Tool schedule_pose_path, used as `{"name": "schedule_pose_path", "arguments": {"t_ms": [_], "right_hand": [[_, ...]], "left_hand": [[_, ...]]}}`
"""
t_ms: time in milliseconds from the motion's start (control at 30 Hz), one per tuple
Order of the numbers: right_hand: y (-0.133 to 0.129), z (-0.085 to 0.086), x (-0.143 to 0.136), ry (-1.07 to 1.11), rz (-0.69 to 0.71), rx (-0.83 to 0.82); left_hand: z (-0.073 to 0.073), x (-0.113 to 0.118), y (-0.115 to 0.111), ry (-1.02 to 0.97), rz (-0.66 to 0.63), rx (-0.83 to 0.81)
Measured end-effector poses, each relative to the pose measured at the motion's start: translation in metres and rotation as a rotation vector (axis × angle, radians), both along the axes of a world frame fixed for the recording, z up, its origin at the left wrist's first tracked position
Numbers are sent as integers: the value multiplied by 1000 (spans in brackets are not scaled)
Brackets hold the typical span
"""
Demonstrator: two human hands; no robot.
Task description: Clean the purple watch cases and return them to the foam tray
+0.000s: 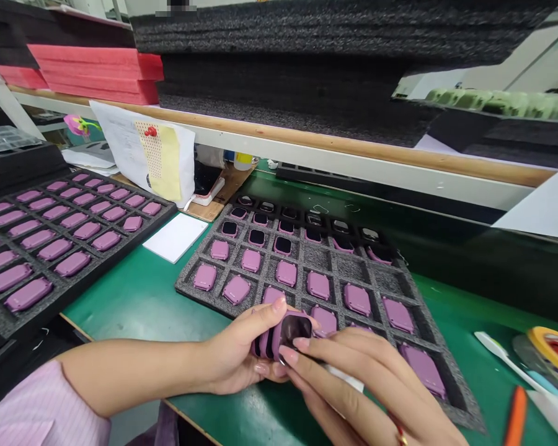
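My left hand is closed round a small stack of purple watch cases, held upright just over the near edge of a foam tray. A dark, glossy watch screen faces my right hand, whose fingertips press on its lower edge. Whether that screen is seated in its case, I cannot tell. Partly under my right hand lies a white strip. The grey foam tray holds purple cases in its near rows and dark-screened ones in its far rows.
Another black tray of purple cases stands at left, beside a white pad. On the right are a toothbrush, an orange-handled tool and a yellow-rimmed container. A shelf edge loaded with foam crosses above.
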State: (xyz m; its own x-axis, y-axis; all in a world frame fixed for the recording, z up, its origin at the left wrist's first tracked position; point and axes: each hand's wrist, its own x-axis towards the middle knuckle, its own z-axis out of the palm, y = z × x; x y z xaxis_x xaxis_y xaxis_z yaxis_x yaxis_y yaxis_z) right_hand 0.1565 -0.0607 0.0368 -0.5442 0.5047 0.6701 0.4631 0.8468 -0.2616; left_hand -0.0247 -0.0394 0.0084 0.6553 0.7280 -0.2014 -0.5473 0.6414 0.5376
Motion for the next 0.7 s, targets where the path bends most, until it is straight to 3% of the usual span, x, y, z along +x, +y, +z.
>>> {"name": "schedule_pose_path", "arguments": {"t_ms": [167, 400, 700], "right_hand": [[9, -9, -11, 71, -43, -161], [13, -4, -1, 100, -47, -200], [16, -9, -2, 90, -12, -176]], "left_hand": [[-3, 2, -4, 129, 42, 163], [2, 0, 3, 27, 58, -8], [5, -1, 3, 57, -8, 38]]}}
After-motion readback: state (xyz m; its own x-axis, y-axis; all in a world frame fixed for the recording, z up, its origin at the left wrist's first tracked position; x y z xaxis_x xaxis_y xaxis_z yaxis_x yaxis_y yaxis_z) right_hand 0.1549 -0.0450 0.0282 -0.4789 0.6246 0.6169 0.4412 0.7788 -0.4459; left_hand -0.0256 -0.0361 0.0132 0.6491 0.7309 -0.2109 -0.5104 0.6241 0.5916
